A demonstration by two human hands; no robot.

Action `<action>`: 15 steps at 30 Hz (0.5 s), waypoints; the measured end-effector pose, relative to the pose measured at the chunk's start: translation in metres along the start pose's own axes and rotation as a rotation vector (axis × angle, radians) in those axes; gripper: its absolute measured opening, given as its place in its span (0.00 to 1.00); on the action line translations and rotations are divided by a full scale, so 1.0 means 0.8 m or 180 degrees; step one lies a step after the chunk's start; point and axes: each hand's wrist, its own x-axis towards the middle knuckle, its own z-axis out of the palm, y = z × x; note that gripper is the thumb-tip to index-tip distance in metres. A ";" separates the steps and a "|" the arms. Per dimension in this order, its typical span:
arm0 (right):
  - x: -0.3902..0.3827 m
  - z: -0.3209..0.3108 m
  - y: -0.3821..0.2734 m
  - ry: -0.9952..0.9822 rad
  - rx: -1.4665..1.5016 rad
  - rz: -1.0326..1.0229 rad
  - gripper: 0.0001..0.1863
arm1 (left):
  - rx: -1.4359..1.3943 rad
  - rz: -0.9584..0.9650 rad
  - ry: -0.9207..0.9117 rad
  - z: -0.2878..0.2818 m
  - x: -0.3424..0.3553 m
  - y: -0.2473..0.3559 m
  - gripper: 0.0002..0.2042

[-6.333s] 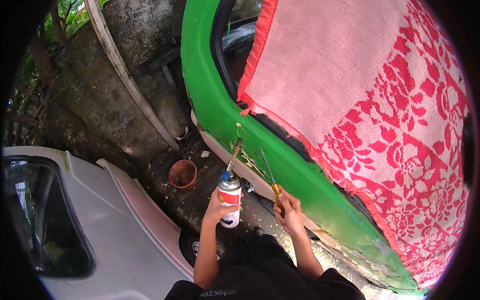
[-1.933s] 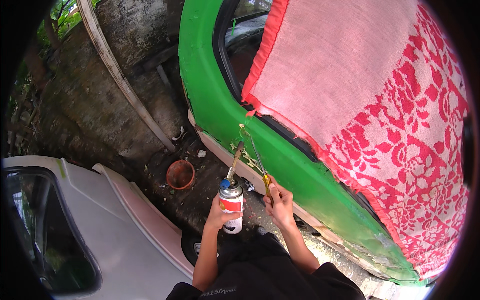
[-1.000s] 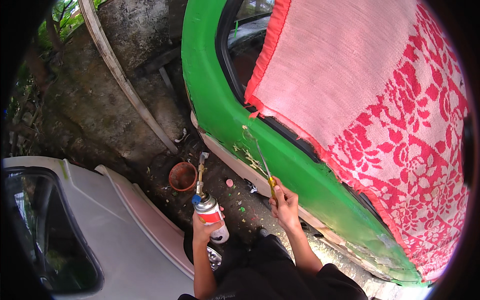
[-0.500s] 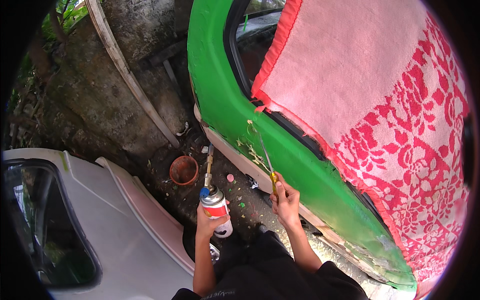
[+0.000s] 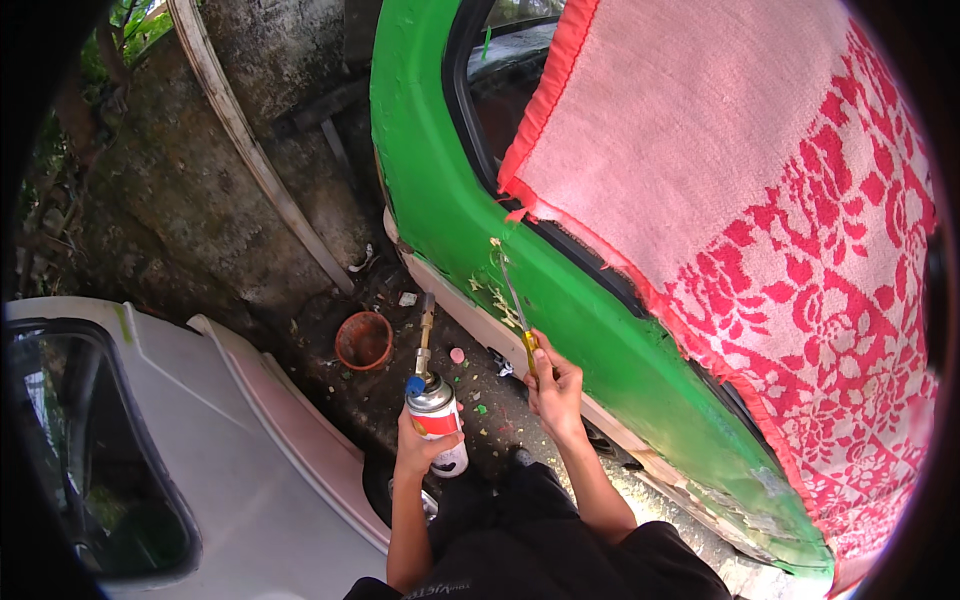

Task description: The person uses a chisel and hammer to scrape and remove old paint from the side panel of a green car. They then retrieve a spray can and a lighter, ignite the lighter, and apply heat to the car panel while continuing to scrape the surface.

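In my left hand point(image 5: 415, 447) is a gas torch point(image 5: 436, 427): a white and red canister with a blue knob and a brass nozzle pointing away from me. No flame shows at the nozzle. My right hand point(image 5: 556, 392) grips the yellow handle of a screwdriver point(image 5: 527, 343) with a long thin metal shaft. Its tip reaches the green car body panel point(image 5: 440, 215) below the rear window. Pale, curled scraps of paint point(image 5: 503, 303) cling to the panel beside the shaft, and bare patches show there.
A pink and red floral towel point(image 5: 740, 190) drapes over the green car's windows. To the left stands a white car body point(image 5: 255, 470). Between the two, a terracotta pot point(image 5: 364, 340) sits on dirty ground with scattered chips. A long curved strip point(image 5: 250, 150) leans on the stained wall.
My right hand and the screwdriver have shifted slightly left and away from me along the panel. The torch in my left hand has barely moved, its nozzle tilting slightly right.
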 end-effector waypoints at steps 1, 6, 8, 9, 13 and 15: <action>-0.007 -0.007 0.010 0.0022 -0.0001 -0.0073 0.22 | 0.0060 0.0030 0.0021 0.000 -0.002 0.001 0.31; 0.003 -0.003 0.005 0.0068 -0.0142 -0.0165 0.21 | -0.0010 -0.0013 -0.0008 0.003 -0.004 0.005 0.31; 0.007 0.004 0.001 -0.0002 0.0017 -0.0052 0.21 | 0.0043 -0.0017 -0.0045 -0.001 -0.003 0.002 0.32; 0.004 0.000 0.006 -0.0008 0.0014 -0.0114 0.21 | 0.0085 0.0005 -0.0064 -0.005 -0.004 0.002 0.32; -0.003 -0.013 0.002 -0.0014 0.0052 -0.0119 0.21 | 0.0023 -0.0038 -0.0054 0.001 0.000 0.008 0.31; -0.007 0.001 -0.016 0.0008 0.0197 0.0123 0.21 | 0.0062 -0.0047 -0.0036 0.000 0.004 0.005 0.31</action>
